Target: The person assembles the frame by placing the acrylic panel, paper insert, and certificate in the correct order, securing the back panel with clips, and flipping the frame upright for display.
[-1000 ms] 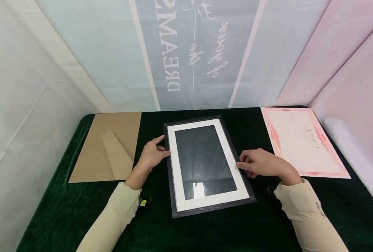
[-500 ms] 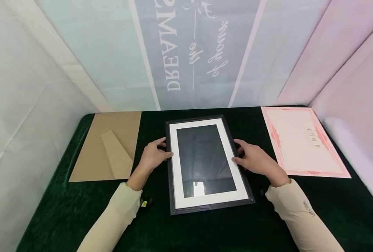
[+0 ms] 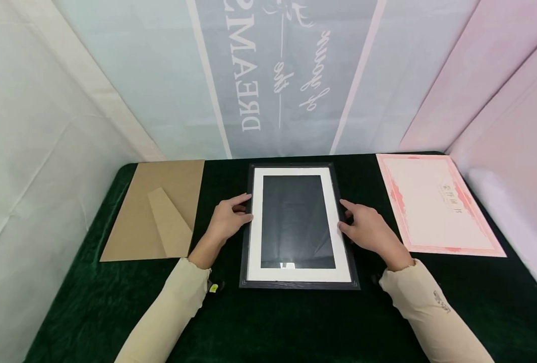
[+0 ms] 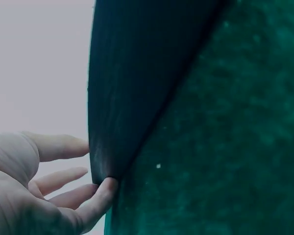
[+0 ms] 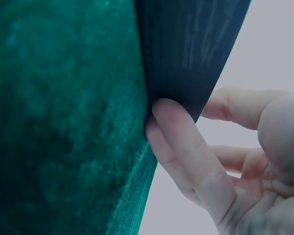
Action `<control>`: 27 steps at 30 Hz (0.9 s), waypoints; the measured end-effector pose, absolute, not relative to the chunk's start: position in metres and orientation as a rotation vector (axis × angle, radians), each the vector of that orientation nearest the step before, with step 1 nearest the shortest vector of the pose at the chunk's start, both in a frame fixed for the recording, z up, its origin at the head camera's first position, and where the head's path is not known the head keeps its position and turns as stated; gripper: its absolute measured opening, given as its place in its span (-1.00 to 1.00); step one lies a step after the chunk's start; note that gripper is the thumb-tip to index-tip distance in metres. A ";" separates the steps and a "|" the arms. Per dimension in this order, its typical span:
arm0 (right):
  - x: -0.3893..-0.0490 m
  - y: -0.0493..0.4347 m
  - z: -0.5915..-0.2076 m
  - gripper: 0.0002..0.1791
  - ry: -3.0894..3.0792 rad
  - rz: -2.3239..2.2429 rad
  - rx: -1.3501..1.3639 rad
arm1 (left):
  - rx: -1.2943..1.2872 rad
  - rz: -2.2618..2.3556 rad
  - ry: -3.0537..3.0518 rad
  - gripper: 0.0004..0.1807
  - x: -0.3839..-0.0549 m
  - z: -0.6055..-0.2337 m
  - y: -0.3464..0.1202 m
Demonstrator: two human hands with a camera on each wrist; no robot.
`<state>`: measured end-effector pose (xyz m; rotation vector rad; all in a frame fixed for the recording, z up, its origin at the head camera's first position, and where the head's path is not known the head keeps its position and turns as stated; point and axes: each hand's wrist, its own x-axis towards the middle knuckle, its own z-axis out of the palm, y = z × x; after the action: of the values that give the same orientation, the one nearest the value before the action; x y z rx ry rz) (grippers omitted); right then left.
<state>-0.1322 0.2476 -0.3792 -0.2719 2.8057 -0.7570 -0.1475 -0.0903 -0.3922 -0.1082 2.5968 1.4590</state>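
A black picture frame (image 3: 300, 285) with a white mat (image 3: 297, 275) and a glossy dark centre lies face up, nearly square to me, on the dark green cloth. My left hand (image 3: 226, 217) grips its left side, thumb at the upper edge; in the left wrist view a fingertip touches the lower edge of the frame's side (image 4: 132, 73). On the opposite side my right hand (image 3: 369, 227) pinches the frame likewise, and the right wrist view has two fingers against the dark side (image 5: 191, 49).
A brown backing board (image 3: 127, 222) with an attached stand flap (image 3: 170, 222) lies to the left. To the right is a pink-bordered certificate sheet (image 3: 422, 201). A printed curtain (image 3: 159, 75) rises directly behind the green-covered table (image 3: 286, 327).
The picture frame has turned from tilted to straight, its near edge shifting away from me. My right hand moved further up along the right side, and my left hand slid slightly right.
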 end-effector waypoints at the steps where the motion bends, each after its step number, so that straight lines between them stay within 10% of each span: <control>1: -0.133 0.247 -0.379 -0.29 2.818 -0.753 -0.269 | -0.098 1.471 2.595 -0.43 -0.148 -0.393 -0.090; 27: -0.141 0.283 -0.366 -0.33 2.768 -0.786 -0.307 | -0.199 1.496 2.500 -0.38 -0.146 -0.394 -0.095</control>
<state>-0.1414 0.2832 -0.3656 -0.3073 2.7680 -0.7863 -0.1457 -0.0953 -0.3941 -0.1986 2.4998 1.4961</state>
